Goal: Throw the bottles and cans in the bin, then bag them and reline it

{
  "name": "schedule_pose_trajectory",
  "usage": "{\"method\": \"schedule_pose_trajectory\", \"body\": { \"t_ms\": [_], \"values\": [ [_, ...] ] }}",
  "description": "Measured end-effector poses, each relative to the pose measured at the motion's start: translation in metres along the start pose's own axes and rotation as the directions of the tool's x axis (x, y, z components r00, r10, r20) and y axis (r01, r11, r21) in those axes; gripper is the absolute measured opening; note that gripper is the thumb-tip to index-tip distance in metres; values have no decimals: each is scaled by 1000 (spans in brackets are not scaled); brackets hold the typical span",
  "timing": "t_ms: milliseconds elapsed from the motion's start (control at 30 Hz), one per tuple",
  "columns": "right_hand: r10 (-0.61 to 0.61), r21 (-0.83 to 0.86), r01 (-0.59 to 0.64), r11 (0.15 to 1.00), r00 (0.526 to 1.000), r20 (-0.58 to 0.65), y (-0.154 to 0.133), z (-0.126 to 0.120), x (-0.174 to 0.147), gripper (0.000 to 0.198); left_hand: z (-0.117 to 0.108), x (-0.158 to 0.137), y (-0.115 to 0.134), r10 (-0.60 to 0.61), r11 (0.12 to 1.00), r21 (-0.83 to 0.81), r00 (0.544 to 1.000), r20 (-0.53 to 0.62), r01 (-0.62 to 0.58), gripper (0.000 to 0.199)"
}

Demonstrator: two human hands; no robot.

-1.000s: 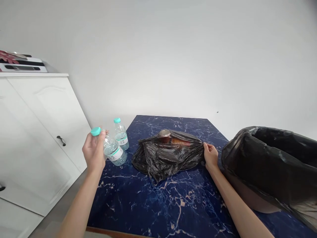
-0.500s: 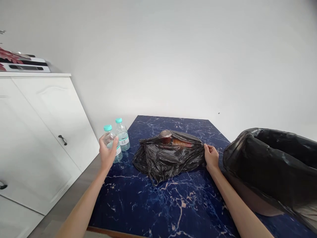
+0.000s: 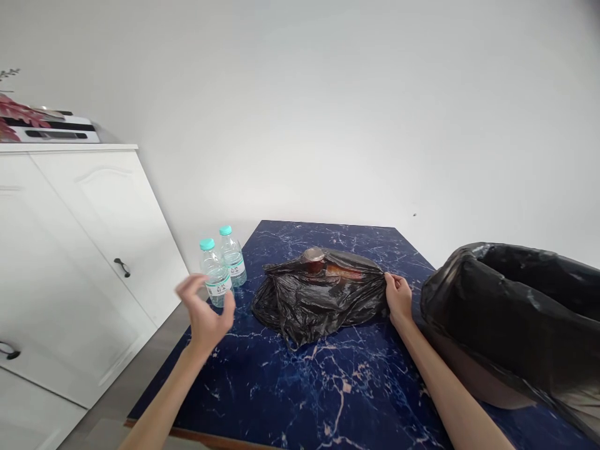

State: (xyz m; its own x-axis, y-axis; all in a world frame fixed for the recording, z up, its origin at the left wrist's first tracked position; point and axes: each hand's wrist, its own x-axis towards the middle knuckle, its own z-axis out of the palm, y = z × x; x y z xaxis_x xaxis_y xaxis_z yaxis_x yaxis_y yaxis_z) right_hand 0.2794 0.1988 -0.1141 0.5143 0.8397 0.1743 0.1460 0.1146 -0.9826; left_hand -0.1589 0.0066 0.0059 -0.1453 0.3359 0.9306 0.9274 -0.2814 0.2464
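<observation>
My left hand [image 3: 206, 312] is open, thumb and fingers curved apart, just in front of a clear water bottle [image 3: 219, 289] with a turquoise cap and a white label. Behind it stands a second, matching bottle [image 3: 237, 270]. At the middle of the table lies a crumpled black plastic bag [image 3: 319, 306]. On its upper side rests a small round clear-topped container [image 3: 314, 255], and an orange-red packaged item [image 3: 344, 273] shows beside it, partly covered by plastic. My right hand [image 3: 398, 294] pinches the bag's right edge.
A bin lined with a black bag [image 3: 506, 312] stands at the right on the blue marble-patterned table [image 3: 300, 394]. At the left is a white cabinet [image 3: 84, 250] with dark handles; a white device [image 3: 60, 133] and red leaves [image 3: 23, 111] sit on top. A pale wall rises behind.
My left hand has let go of the front bottle and drawn back toward me, fingers spreading. Both bottles stay standing. My right hand keeps its hold on the bag.
</observation>
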Motion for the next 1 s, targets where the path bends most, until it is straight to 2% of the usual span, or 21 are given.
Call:
{"method": "schedule_pose_trajectory", "body": {
  "t_ms": [33,67,100,133,167,200,233,333,400,467,567,667,800,867,1000],
  "values": [
    [-5,-7,5,1000,1000,5,-3,-1,-1,32,1,-5,10,30,999,-37,985,168,-24,37],
    [-12,-15,12,1000,1000,14,-5,-1,-3,33,5,-9,19,52,997,-71,932,358,-29,26],
    [-22,-24,23,999,999,28,-9,-1,-5,35,10,-13,26,71,995,-94,850,522,-25,23],
    [-34,-34,36,999,998,46,-12,-2,-7,36,19,-16,31,85,994,-109,766,637,-20,26],
    [-48,-44,51,998,996,72,-15,-1,-9,38,28,-19,35,94,993,-116,707,701,-16,29],
    [-63,-52,69,996,993,104,-17,-1,-11,40,39,-21,36,101,992,-124,677,729,-14,31],
    [-78,-57,87,995,987,140,-20,0,-13,41,50,-21,37,108,991,-135,666,738,-12,31],
    [-122,-42,135,990,967,225,-26,3,-18,42,83,-21,35,118,985,-172,655,746,19,27],
    [-141,-10,147,989,963,230,-28,5,-20,43,101,-20,36,119,975,-211,661,741,62,25],
    [-140,34,136,990,962,234,-31,7,-21,47,117,-18,41,110,960,-256,685,720,115,29],
    [-109,119,74,990,943,314,-35,8,-24,55,133,-17,52,98,927,-326,723,684,182,42],
    [-78,190,3,982,919,386,-38,9,-29,57,141,-21,61,93,896,-384,749,656,224,50],
    [-51,259,-62,964,913,405,-40,13,-34,51,143,-33,66,5,872,-388,788,616,297,59],
    [-34,290,-96,952,910,412,-41,14,-36,47,142,-37,68,-14,865,-388,788,616,319,60],
    [1,339,-161,927,904,427,-43,17,-38,40,140,-37,74,23,866,-398,772,635,302,70]
  ]
}}
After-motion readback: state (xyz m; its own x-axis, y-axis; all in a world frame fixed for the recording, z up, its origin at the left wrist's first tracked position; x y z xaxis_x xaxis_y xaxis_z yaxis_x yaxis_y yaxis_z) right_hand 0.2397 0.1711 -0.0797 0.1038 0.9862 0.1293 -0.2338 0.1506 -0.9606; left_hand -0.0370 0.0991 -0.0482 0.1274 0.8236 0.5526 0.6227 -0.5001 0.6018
